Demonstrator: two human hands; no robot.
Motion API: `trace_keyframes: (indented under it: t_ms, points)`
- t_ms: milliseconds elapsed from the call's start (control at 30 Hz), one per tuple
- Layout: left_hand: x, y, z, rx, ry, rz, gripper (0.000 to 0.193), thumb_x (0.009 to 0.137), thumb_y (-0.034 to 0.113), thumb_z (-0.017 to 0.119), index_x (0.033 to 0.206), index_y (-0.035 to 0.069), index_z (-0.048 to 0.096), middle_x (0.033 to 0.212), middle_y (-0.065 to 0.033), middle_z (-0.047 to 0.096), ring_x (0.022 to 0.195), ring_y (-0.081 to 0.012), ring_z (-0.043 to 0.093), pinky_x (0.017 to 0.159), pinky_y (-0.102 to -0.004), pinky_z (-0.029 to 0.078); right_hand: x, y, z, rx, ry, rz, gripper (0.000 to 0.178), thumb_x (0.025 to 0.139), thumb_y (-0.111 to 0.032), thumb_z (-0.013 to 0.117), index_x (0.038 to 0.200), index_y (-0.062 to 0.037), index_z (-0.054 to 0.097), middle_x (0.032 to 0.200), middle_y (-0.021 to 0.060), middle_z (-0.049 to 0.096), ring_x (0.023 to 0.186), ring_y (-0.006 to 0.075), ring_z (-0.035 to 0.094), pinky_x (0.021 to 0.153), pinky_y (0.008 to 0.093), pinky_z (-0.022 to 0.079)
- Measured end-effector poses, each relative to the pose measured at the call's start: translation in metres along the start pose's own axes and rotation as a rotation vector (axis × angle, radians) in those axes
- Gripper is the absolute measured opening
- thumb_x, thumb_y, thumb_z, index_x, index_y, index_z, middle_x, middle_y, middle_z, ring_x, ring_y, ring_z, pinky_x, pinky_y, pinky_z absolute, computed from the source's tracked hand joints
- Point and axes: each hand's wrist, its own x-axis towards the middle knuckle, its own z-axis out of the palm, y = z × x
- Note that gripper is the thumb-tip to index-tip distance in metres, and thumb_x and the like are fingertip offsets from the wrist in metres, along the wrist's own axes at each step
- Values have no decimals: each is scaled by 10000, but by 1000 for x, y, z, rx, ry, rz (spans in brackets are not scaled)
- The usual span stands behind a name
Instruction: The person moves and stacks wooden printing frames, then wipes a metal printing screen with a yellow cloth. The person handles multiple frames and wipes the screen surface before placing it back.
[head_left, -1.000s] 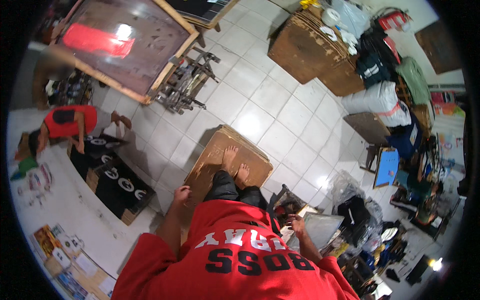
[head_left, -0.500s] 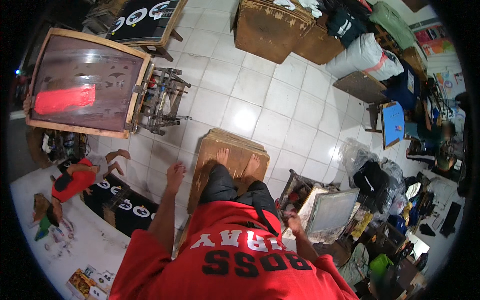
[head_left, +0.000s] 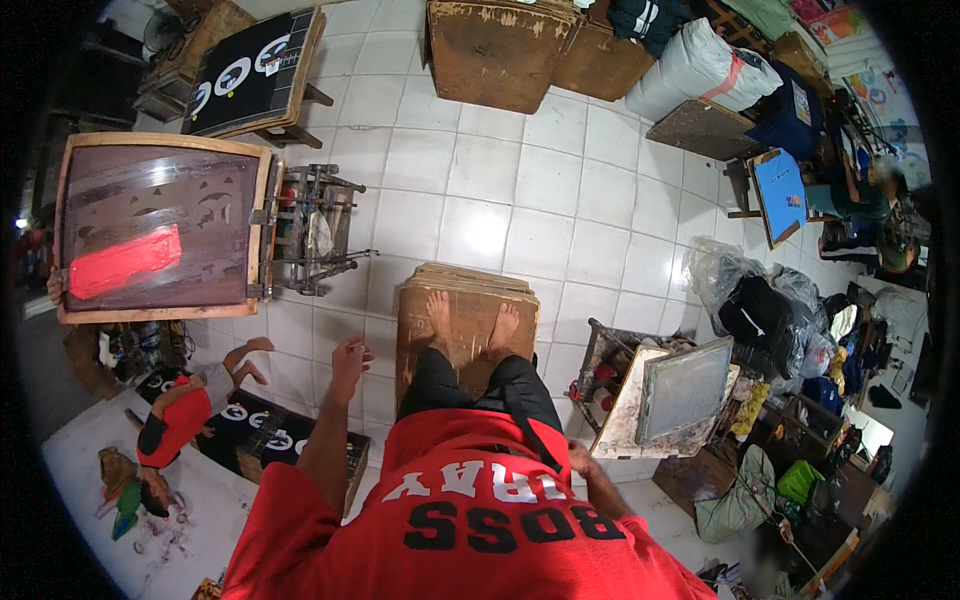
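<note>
My left hand [head_left: 349, 362] hangs in the air left of my legs, its fingers loosely curled and a little apart, with nothing visible in it. My right hand [head_left: 581, 460] is beside my right hip, close to my black shorts [head_left: 530, 390]; its fingers are mostly hidden. I stand barefoot on a stack of worn brown boards [head_left: 465, 340]. Nearest my right hand is a low stand [head_left: 592, 375] with a grey-meshed frame [head_left: 685, 392] and a stained white board [head_left: 618, 425] leaning on it.
A wood-framed printing screen [head_left: 160, 215] with red ink [head_left: 125, 262] sits on a metal-armed stand [head_left: 315, 230] at left. Another person in red [head_left: 178, 420] is at lower left beside black printed panels [head_left: 250, 430]. Brown boards [head_left: 500, 55] stand at the back; plastic bags [head_left: 715, 270] lie right.
The whole view has shifted and turned slightly. My right hand has drawn back from the leaning frame toward my hip. My left hand stays raised at my left, its fingers slightly looser.
</note>
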Motion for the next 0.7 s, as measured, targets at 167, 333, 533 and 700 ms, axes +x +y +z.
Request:
trace_keyframes:
  t_ms: [167, 333, 533, 700]
  points:
    - [-20, -18, 2, -283, 4, -10, 313, 859, 113, 506, 1164, 45, 493, 887, -96, 603, 716, -179, 618, 576, -285, 498, 18, -82, -88, 176, 437, 106, 261, 818, -20, 481, 1067, -29, 559, 836, 84, 623, 645, 167, 590, 593, 305, 505]
    - [-26, -46, 19, 186, -200, -269, 355, 845, 148, 525, 1188, 67, 485, 940, -131, 606, 767, -219, 629, 610, -350, 513, 9, -138, -109, 612, 738, 148, 275, 845, -43, 439, 1108, -52, 518, 750, 53, 587, 555, 141, 568, 460, 280, 474]
    - [-8, -8, 11, 181, -238, 54, 317, 850, 148, 529, 1146, 35, 510, 874, -105, 609, 708, -187, 615, 566, -298, 498, 14, -77, -42, 647, 563, 303, 218, 915, -160, 395, 1027, -63, 555, 758, 82, 590, 547, 170, 558, 440, 281, 461]
    - [-9, 17, -15, -61, -16, 35, 256, 898, 186, 510, 1111, 44, 519, 912, -96, 609, 734, -194, 614, 585, -307, 493, 43, -55, -23, 218, 161, 388, 251, 881, -214, 460, 1069, -98, 579, 848, 81, 622, 606, 211, 579, 533, 359, 492]
